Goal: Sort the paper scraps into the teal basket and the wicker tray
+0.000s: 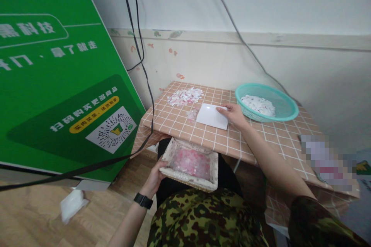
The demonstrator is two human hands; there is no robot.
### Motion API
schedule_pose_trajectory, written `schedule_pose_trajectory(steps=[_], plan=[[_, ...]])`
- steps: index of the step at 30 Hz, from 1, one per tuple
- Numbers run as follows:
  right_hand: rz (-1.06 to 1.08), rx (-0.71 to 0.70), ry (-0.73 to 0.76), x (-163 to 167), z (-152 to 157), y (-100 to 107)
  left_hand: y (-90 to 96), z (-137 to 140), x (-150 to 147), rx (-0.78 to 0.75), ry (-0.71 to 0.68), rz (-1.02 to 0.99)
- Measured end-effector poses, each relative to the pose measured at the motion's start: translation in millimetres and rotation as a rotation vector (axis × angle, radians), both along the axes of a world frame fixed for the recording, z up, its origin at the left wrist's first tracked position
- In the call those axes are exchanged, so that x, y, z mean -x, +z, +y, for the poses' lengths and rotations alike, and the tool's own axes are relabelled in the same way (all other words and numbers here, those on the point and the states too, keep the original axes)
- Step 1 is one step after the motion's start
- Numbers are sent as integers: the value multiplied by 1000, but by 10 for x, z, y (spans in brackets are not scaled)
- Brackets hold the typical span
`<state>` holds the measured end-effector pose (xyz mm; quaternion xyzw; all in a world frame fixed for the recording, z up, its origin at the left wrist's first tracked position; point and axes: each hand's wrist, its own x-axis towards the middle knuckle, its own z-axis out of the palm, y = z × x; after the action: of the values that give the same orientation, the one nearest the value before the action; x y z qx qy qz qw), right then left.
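My left hand (156, 175) grips the left rim of a whitish rectangular basket (214, 173), held over my lap just below the table's front edge. Pink and white bits (191, 162) cover its bottom. On the table, my right hand (232, 112) is closed on the right edge of a white card (211, 115), thumb on top. The card looks stiff and lies low over the cloth. A thin scatter of pale pinkish bits (192, 114) lies at the card's left edge. Farther back is a heap of small white and pink pieces (185, 96).
A turquoise plastic colander (285, 114) with white pieces stands right of my right hand. The table wears a brown checked cloth (246, 144). At left rises a large green panel (58, 65), with a dark strap (149, 92) hanging before it. A white packet (72, 203) lies on the floor.
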<state>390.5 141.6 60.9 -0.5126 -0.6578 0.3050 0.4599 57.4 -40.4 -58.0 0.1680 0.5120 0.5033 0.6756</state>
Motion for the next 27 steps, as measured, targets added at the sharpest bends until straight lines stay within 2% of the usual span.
schedule_pose_trajectory(steps=[10, 20, 27], plan=[[52, 53, 61, 20, -32, -6, -27, -7, 9, -14, -7, -2], [8, 63, 96, 131, -40, -37, 26, -4, -20, 6, 7, 17], [87, 113, 72, 80, -23, -45, 57, -7, -21, 27, 3, 19]])
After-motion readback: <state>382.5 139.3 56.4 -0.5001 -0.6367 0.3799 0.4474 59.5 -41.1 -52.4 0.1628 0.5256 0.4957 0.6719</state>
